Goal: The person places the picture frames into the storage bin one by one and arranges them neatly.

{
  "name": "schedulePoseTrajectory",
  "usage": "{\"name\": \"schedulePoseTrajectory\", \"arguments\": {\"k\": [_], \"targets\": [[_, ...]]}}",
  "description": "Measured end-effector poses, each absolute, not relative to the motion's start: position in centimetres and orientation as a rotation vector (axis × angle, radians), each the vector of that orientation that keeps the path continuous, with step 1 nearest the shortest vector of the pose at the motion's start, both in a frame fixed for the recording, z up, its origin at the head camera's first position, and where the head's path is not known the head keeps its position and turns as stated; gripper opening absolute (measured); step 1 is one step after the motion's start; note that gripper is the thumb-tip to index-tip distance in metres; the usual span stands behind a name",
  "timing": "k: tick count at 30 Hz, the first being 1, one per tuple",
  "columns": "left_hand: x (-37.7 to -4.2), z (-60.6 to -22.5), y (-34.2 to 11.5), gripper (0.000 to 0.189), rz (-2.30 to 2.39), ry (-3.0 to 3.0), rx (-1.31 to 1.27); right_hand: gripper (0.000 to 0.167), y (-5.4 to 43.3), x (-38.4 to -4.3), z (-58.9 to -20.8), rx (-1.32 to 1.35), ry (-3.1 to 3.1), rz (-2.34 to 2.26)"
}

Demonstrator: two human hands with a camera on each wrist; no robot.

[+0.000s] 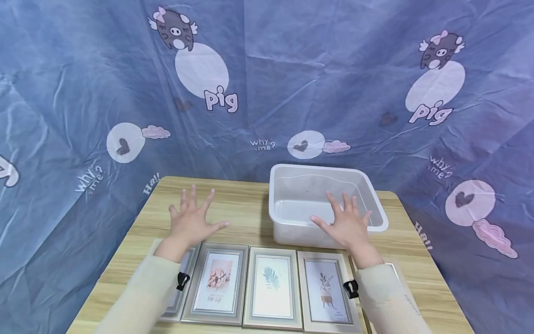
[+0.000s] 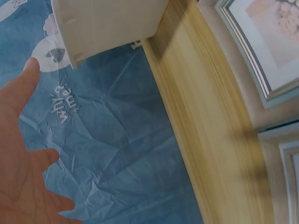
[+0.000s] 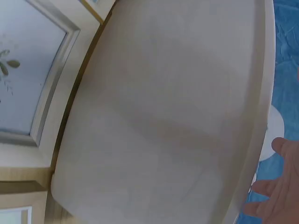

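My left hand (image 1: 191,225) is held up over the table's left half with its fingers spread, holding nothing. My right hand (image 1: 348,226) is likewise spread, in front of a white plastic bin (image 1: 308,234) at the back right. Below the hands several picture frames stand side by side in a row. One shows a pink flower picture (image 1: 219,278), the middle one a green leaf print (image 1: 272,283), another a potted plant (image 1: 327,292). My forearms partly hide the outer frames (image 1: 392,273). In the right wrist view the bin's outer wall (image 3: 163,112) fills the middle.
The wood-grain table (image 1: 238,199) runs under everything. Behind and beside it hangs a blue cloth (image 1: 267,83) printed with pigs and words. Each sleeve carries a black wrist strap (image 1: 182,281). Inside the bin its bare bottom (image 1: 298,209) shows.
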State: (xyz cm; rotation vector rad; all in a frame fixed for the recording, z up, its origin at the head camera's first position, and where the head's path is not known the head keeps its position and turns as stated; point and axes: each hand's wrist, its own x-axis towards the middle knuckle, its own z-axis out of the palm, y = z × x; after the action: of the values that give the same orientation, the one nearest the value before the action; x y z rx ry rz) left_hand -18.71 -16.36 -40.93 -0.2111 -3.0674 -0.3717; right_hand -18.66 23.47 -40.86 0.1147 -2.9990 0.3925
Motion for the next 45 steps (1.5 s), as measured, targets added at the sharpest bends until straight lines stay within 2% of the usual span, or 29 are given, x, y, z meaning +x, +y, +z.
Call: {"name": "schedulePoseTrajectory", "arguments": {"k": [18, 33, 45], "targets": [[-18.3, -41.0, -19.9, 0.107, -0.422, -3.047, -0.128, 0.092, 27.3, -18.7, -39.7, -0.01, -2.956, 0.454], [-16.5, -41.8, -24.3, 0.105, -0.491, -3.021, -0.083, 0.086, 29.9, -17.3, -39.5, -0.12, -2.872, 0.518], [-15.2, -42.5, -26.4, 0.1, -0.579, -2.973, -0.023, 0.088, 32.5, -17.0, -40.0, -0.171, -2.848, 0.644]]}}
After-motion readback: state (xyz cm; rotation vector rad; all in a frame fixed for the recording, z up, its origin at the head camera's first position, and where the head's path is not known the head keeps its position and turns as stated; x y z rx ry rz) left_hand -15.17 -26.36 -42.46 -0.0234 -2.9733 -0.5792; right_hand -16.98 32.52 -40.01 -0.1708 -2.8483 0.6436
